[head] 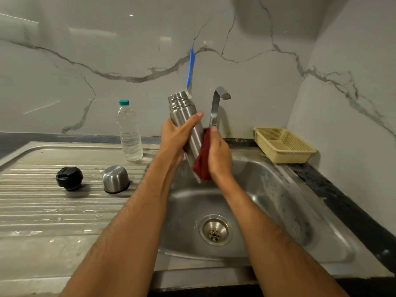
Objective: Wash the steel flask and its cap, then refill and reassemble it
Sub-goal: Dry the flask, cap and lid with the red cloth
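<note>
A: While the tall cylindrical steel flask (pixel 186 123) is held above the stainless sink basin (pixel 267 189), how is it gripped?

B: It is wrapped round its upper body by the left hand (pixel 177 133), and a dark red cloth (pixel 202 159) is pressed against its lower side by the right hand (pixel 218 157), whose fingers are curled over the cloth.

A: How is it likely to handle?

B: It is judged stiff, fairly light if empty, and slippery when wet; the mid-body is the safest hold.

A: And its axis?

B: The long axis is tilted, the open threaded mouth pointed up and slightly left, the base down toward the basin. A blue-handled brush (pixel 190 67) is seen at the mouth.

A: The cap?

B: The black plastic stopper (pixel 69 178) and the steel cup lid (pixel 116 179) are left on the ribbed drainboard (pixel 42 206).
</note>
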